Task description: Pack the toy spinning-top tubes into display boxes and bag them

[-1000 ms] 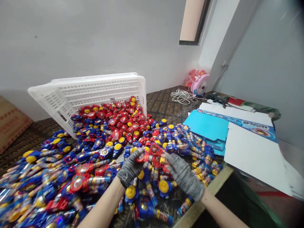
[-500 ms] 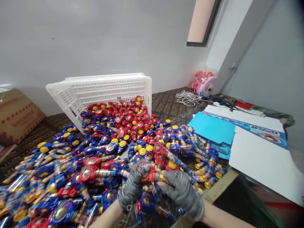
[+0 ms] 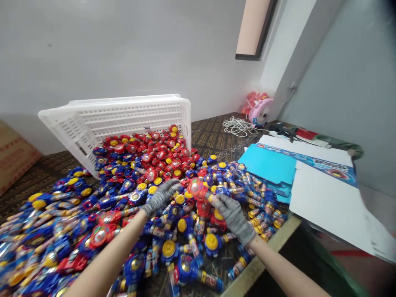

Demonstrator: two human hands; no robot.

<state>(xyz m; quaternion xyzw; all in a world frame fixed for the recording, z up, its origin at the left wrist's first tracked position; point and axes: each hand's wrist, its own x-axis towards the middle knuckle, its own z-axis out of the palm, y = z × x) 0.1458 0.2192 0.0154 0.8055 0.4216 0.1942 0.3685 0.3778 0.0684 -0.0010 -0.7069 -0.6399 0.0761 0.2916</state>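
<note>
My right hand point(image 3: 233, 216), in a grey glove, grips the tube end of a red plastic toy point(image 3: 198, 189) with a round head. The toy is held just above the pile, head pointing away to the left. My left hand point(image 3: 162, 197), also gloved, reaches over the pile with its fingers stretched out and nothing visible in them. Beneath it are blue toys with yellow discs point(image 3: 168, 248); some of its fingertips' surroundings are hidden. Another red toy point(image 3: 203, 209) lies under the held one.
A white plastic crate point(image 3: 123, 111) lies tipped on its side, red and blue toys spilling from it. To the right are blue sheets point(image 3: 269, 163) and a white printed carton point(image 3: 328, 202). A pink fan point(image 3: 260, 112) and coiled white cable point(image 3: 238, 126) stand behind. A wooden edge point(image 3: 262, 260) borders the table.
Both hands were together around a red toy low over the pile. My left hand has let go and moved away to the upper left; the right has raised the toy slightly. The view has shifted.
</note>
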